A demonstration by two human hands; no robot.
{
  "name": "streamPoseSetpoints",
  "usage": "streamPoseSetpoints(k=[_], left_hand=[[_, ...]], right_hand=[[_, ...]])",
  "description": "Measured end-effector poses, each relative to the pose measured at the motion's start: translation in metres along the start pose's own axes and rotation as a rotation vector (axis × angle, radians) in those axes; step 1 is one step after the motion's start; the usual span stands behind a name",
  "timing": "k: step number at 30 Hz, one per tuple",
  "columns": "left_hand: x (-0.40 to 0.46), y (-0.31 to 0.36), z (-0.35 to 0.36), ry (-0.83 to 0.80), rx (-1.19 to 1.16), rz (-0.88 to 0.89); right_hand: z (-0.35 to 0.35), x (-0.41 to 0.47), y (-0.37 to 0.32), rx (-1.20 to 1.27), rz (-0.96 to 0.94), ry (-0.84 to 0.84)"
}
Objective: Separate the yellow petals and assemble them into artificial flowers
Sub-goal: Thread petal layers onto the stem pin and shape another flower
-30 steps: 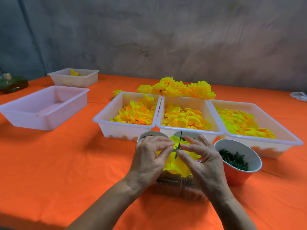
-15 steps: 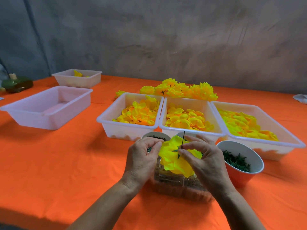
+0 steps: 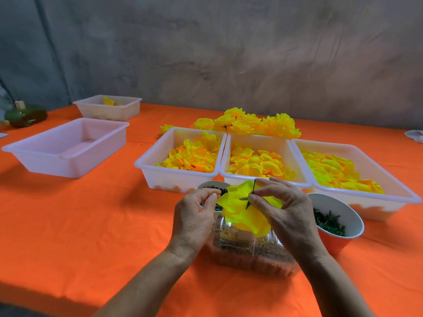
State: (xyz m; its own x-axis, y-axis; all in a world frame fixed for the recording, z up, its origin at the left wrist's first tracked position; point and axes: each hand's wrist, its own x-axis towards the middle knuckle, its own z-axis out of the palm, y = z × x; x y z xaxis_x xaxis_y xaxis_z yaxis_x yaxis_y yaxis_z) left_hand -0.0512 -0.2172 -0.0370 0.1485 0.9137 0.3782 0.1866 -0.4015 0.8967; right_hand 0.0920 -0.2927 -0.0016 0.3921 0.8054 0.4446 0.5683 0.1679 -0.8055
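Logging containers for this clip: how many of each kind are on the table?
White plastic bins: 5
Paper cups: 2
Clear plastic clamshell box: 1
Total: 8

Orange-covered bench w/ three white bins of yellow petals side by side, finished flowers behind, two more bins at left, two cups & clear plastic box nearest the person.
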Motion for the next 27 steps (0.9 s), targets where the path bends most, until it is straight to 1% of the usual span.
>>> streamPoseSetpoints(k=[3,5,9,11,14,17,22,25,27], left_hand=[[0.001,-0.002,0.002,0.008,-0.052,-0.057],[-0.001,-0.003,0.003,-0.024,-0.083,-0.085],[-0.007,-0.002,0.010,-0.236,-0.179,-0.071],[-0.007,-0.001,0.015,-0.284,-0.228,-0.089],[-0.006,0.002,0.022,-0.290,-0.218,-0.074],[-0.005,0.003,0.029,-0.257,-0.175,-0.026],[-0.003,0.007,0.035,-0.211,-0.159,-0.022],[-0.001,0.005,0.035,-0.234,-0.124,-0.013],[0.000,0.005,0.034,-0.258,-0.119,0.000]], right_hand=[[-0.002,0.006,-0.004,0.031,-0.021,0.004],[-0.003,0.010,-0.007,0.075,-0.025,0.012],[-0.005,0.016,-0.013,0.154,-0.021,0.018],[-0.005,0.017,-0.016,0.168,-0.025,0.021],[-0.006,0.018,-0.020,0.204,-0.020,0.031],[-0.007,0.019,-0.022,0.242,0.003,0.038],[-0.007,0.023,-0.024,0.313,0.031,0.044],[-0.008,0.025,-0.023,0.428,0.078,0.109],[-0.010,0.027,-0.022,0.537,0.157,0.151]])
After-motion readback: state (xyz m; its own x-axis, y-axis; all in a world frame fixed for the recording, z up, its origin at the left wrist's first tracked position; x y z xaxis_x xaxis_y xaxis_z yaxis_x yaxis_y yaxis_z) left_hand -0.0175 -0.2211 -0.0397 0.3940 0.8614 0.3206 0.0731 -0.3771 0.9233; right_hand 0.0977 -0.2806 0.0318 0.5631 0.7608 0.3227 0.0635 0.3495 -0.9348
